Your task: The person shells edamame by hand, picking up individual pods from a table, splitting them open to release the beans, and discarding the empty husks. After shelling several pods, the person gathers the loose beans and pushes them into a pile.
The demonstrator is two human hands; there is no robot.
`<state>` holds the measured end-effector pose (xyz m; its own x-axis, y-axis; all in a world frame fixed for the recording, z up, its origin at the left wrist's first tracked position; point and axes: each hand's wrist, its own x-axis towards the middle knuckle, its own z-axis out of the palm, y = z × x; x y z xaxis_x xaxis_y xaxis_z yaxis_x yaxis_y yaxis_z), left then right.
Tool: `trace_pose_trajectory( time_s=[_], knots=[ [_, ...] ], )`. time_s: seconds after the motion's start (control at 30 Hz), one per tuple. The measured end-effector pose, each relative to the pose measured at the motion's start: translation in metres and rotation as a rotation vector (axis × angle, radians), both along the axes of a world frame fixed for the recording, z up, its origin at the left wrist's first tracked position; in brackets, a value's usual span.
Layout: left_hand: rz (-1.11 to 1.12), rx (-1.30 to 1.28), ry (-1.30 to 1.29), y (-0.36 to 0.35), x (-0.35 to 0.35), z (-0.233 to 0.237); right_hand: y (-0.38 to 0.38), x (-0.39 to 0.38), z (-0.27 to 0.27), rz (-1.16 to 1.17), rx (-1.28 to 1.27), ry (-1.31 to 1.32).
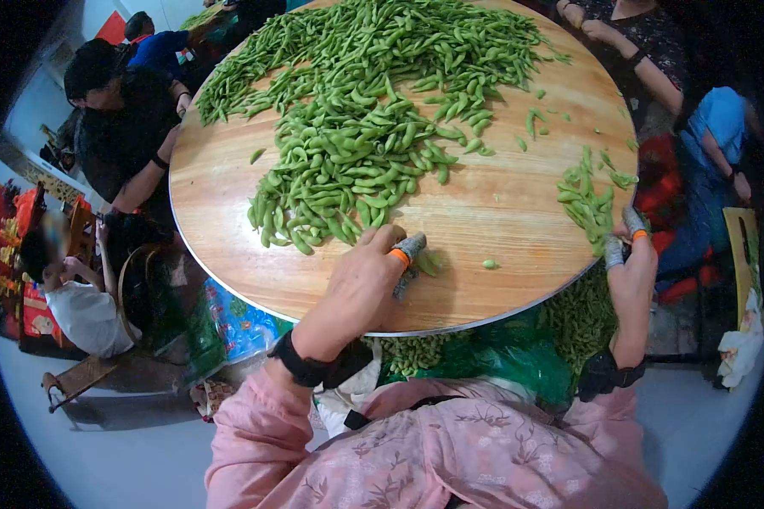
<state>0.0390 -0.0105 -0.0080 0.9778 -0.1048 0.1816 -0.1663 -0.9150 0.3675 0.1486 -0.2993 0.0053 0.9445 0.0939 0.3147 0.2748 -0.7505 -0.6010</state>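
The left grip (361, 276) rests low over the surface (484, 229), its fingers bent downward at the near end of the pile (339, 170). The fingertips are partly hidden, so whether they are apart or closed on a pod cannot be told. The pile of green pods spreads ahead of this grip, widening toward the far edge. Just right of the grip lies a pod (431, 263), and farther right a small green piece (490, 265).

The right grip (632, 267) is at the rim of the surface, fingers curled in; whether they hold a pod cannot be told. The heap (586, 199), a smaller group of pods, lies just ahead of it and a little to its left. Each grip wears grey finger covers and an orange band.

Below and left of the right grip, under the rim, are loose greens (581, 318) and a green sheet (526, 356). Well ahead and to the left of the left grip, a person in black (110, 110) stands at the surface.
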Motion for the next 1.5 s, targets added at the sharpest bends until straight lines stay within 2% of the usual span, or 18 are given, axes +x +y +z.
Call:
trace_pose_trajectory(
  time_s=[0.07,0.1,0.17,0.23,0.3,0.33,0.4,0.43,0.5,0.7,0.97,1.1,1.27,1.33,1.37,1.43,1.5],
  knots=[
    [-0.022,0.062,0.075,0.002,0.010,-0.002,-0.010,0.001,-0.005,0.001,-0.079,-0.266],
    [-0.033,0.131,0.156,0.003,0.012,-0.003,-0.006,-0.003,-0.006,-0.002,-0.079,-0.267],
    [-0.031,0.161,0.111,0.005,0.013,-0.003,0.014,-0.018,-0.006,0.172,0.195,0.121],
    [-0.021,0.195,0.064,0.006,0.009,-0.006,0.035,-0.030,-0.020,0.353,0.380,0.382],
    [0.087,-0.019,0.181,0.006,-0.001,-0.014,0.061,-0.044,-0.023,0.548,0.544,0.528],
    [0.090,-0.015,0.182,-0.001,-0.007,-0.011,0.075,-0.049,-0.023,0.552,0.546,0.528],
    [0.155,-0.447,0.038,-0.023,-0.019,-0.002,0.093,-0.055,-0.025,0.689,0.663,0.675],
    [0.161,-0.447,0.039,-0.027,-0.025,-0.003,0.096,-0.056,-0.028,0.693,0.662,0.678],
    [0.081,-0.447,-0.157,-0.032,-0.033,-0.005,0.099,-0.058,-0.032,0.721,0.956,1.059],
    [-0.015,-0.306,-0.323,-0.035,-0.040,-0.007,0.099,-0.063,-0.021,0.691,1.068,1.118],
    [-0.040,-0.228,-0.338,-0.036,-0.046,-0.006,0.101,-0.065,-0.023,0.690,0.981,1.076],
    [0.000,-0.335,-0.323,-0.038,-0.048,-0.013,0.103,-0.065,-0.031,0.750,0.890,0.953],
    [0.115,-0.555,-0.296,-0.042,-0.050,-0.017,0.103,-0.068,-0.033,0.781,0.924,0.883],
    [0.081,-0.383,-0.368,-0.041,-0.048,-0.016,0.104,-0.071,-0.031,0.780,0.952,0.854],
    [0.083,-0.381,-0.369,-0.040,-0.048,-0.014,0.104,-0.073,-0.027,0.762,0.959,0.838],
    [0.035,-0.208,-0.278,-0.038,-0.049,-0.009,0.103,-0.073,-0.024,0.744,0.963,0.821],
    [0.009,-0.297,-0.236,-0.037,-0.052,-0.009,0.099,-0.070,-0.024,0.922,0.878,0.707]
  ],
)
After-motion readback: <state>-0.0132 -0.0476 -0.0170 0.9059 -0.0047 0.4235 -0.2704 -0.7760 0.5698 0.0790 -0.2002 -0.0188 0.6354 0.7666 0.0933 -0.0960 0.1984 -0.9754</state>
